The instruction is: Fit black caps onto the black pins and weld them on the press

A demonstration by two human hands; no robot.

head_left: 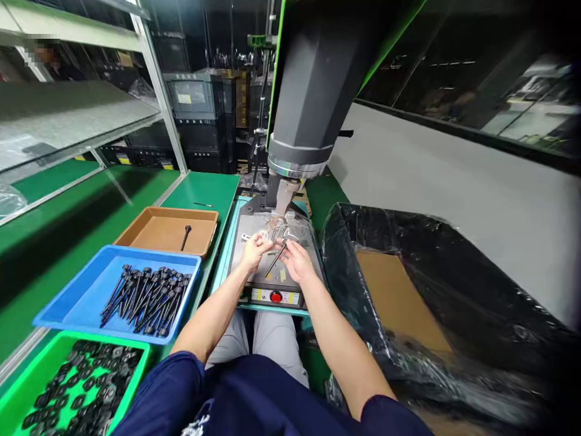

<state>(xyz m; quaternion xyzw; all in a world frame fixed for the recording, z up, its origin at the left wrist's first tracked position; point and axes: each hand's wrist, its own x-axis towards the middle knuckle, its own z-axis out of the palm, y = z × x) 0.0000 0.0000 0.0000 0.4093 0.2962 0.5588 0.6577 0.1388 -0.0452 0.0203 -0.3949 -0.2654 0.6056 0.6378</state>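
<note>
My right hand [297, 261] is closed on a thin black rod with a wider head [274, 262], which slants down to the left over the machine's base plate. Close beside it, my left hand [255, 251] has its thumb and fingers pinched together near the rod's head; whatever lies between them is too small to make out. Both hands are just in front of a clear fixture [278, 227], under the pale tapered tip [287, 197] of the press machine. Glare blurs the fixture's details.
On my left, a blue tray [72, 303] holds several black rods, and a green tray [146, 357] holds small black caps. One rod [186, 237] lies in a brown tray [149, 227]. A red button [276, 297] fronts the machine. A plastic-lined box [399, 290] stands right.
</note>
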